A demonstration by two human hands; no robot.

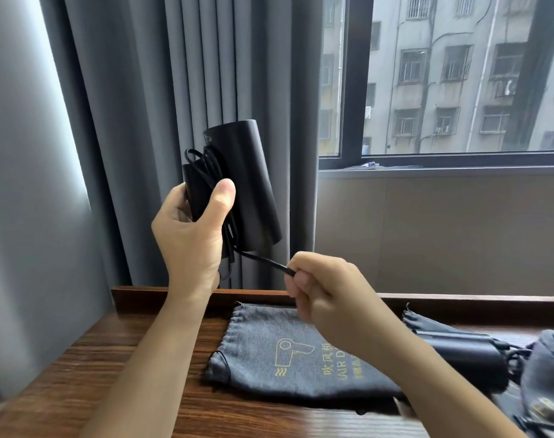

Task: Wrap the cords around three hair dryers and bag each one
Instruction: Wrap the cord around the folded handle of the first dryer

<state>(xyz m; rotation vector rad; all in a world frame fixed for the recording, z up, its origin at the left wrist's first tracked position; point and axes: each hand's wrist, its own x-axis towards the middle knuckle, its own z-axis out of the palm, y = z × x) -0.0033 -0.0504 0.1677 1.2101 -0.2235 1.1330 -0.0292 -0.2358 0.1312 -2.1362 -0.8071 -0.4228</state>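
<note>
1. Your left hand (190, 235) is raised in front of the grey curtain (136, 121), curled round a black hair dryer (247, 184). The thumb presses on its folded handle and the fingers wrap behind it.
2. The hair dryer stands nearly upright, tilted slightly, well above the table (79, 374).
3. Its black cord (212, 172) is looped several times around the handle and body. One free length runs down and to the right.
4. Your right hand (326, 295) is curled into a loose fist and pinches that free length of cord, lower than the left hand and just above the table's far edge.
5. A grey drawstring bag (269, 352) with a yellow hair dryer logo lies flat on the table beneath your right forearm, its opening toward the window (458, 74).
6. At the right edge another black hair dryer (465, 349) lies on the table with cord bunched at one end, partly resting on a second grey bag (417, 320).
7. A third grey bag (547, 374) sits at the far right, blurred; you cannot tell what it holds.
</note>
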